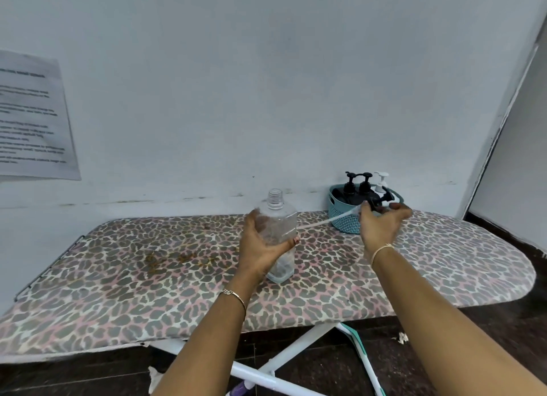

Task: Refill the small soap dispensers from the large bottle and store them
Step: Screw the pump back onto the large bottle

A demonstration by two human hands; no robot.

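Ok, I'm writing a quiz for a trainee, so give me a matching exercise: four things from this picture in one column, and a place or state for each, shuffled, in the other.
Things
1. clear bottle
2. pump head
3. teal basket
4. paper sheet

Places or states
A. fixed to the wall
B. held in the right hand, tube trailing
C. neck open, gripped by the left hand
D. on the ironing board, holding three dispensers

Pairs: 1-C, 2-B, 3-D, 4-A
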